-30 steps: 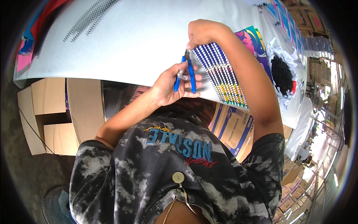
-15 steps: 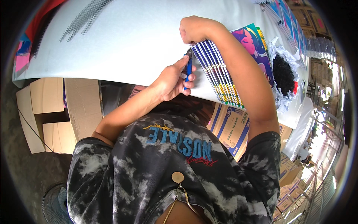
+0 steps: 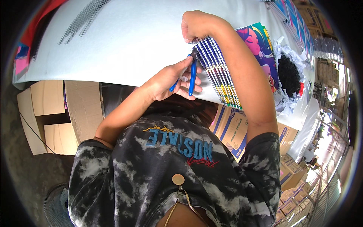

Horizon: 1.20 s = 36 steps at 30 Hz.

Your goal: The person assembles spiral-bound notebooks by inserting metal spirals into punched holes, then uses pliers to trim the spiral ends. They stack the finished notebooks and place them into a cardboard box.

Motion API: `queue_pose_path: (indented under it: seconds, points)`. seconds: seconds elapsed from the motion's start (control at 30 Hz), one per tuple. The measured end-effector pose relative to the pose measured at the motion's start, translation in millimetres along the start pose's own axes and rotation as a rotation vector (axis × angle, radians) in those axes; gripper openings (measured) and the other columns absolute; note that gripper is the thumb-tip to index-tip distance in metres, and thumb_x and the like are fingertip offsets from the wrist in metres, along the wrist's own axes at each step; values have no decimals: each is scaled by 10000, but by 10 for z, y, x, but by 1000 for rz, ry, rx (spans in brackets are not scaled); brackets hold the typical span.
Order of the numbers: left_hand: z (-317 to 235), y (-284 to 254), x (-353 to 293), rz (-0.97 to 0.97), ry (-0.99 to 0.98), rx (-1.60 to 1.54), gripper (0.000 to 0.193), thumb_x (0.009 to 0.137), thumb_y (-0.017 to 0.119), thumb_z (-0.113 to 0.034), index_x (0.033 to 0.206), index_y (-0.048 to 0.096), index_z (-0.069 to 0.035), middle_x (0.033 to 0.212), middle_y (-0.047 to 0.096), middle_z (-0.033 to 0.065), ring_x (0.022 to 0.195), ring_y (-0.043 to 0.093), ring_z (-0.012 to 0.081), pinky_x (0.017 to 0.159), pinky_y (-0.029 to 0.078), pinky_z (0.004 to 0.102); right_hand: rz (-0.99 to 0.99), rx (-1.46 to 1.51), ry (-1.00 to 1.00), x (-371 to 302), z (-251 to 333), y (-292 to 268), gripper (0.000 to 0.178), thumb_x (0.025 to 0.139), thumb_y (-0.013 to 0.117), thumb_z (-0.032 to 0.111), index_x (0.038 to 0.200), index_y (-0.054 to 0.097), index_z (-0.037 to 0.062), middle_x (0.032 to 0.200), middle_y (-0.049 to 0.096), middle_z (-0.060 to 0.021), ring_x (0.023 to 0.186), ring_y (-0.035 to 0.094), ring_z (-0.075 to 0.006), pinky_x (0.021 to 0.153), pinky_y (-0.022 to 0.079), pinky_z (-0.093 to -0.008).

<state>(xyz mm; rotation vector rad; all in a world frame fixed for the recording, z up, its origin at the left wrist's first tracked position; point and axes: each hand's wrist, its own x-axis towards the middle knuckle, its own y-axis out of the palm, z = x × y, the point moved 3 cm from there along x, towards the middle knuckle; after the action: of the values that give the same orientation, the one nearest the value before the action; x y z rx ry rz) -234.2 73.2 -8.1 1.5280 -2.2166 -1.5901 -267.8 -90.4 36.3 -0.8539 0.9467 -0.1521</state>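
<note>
"Which step?"

"Trimming, apparently: the left hand point(image 3: 170, 80), half-open, cradles blue pliers point(image 3: 193, 77), handles spread, at the eleven-o'clock corner of notebooks point(image 3: 219, 72) lying at one o'clock."

"The right hand point(image 3: 198, 26)?"

"Curled at twelve o'clock; can't tell its hold."

"Next?"

"Likely calls for a steady squeeze."

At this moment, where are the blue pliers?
In the head view, the blue pliers are above and slightly right of centre, in the left hand, beside the upper-left edge of the spiral notebooks.

Spiral notebooks point(image 3: 218, 70) partly hidden behind right forearm point(image 3: 247, 72), wire coils point(image 3: 83, 20) cropped at top edge, fan point(image 3: 56, 204) cropped below
</note>
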Motion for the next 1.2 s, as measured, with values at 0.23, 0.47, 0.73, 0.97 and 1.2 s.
queue_pose_path:
  seconds: [0.23, 0.47, 0.73, 0.97, 1.2]
  points:
    - [-35, -84, 71, -46, 8, 45, 525, 961, 285, -469, 1104, 488, -7, 904, 561, 129, 902, 621, 283, 716, 549, 392, -16, -5, -12, -19, 14, -21, 186, 646, 714, 25, 808, 658, -45, 718, 653, -151, 628, 622, -201, 579, 491, -308]
    - [-58, 34, 25, 18, 46, 12, 588, 952, 272, -509, 1148, 486, 2, 973, 600, 147, 945, 625, 277, 644, 538, 342, -29, -52, -5, 10, -29, -17, 196, 648, 715, 29, 822, 659, -41, 720, 653, -148, 628, 618, -205, 568, 482, -312]
    - [-63, -21, -11, -4, 42, 104, 510, 962, 277, -475, 1080, 501, -32, 793, 561, 83, 650, 598, 195, 548, 524, 292, -20, 22, -66, -61, -40, -79, 198, 662, 687, 68, 839, 672, -20, 748, 661, -140, 686, 624, -206, 628, 484, -318]
    - [-127, 36, 75, 49, 69, 57, 554, 959, 268, -484, 1141, 502, -16, 954, 619, 168, 952, 630, 270, 682, 530, 316, 56, -82, -28, -188, -33, -176, 265, 700, 645, 195, 881, 687, 6, 800, 673, -132, 739, 636, -211, 687, 477, -320]
    - [-75, 86, 18, -27, 83, 105, 496, 957, 285, -487, 969, 498, -40, 693, 485, 42, 557, 510, 153, 539, 508, 305, 15, -151, -53, -165, -109, -193, 221, 683, 660, 189, 794, 682, 0, 694, 632, -151, 603, 586, -254, 595, 468, -367]
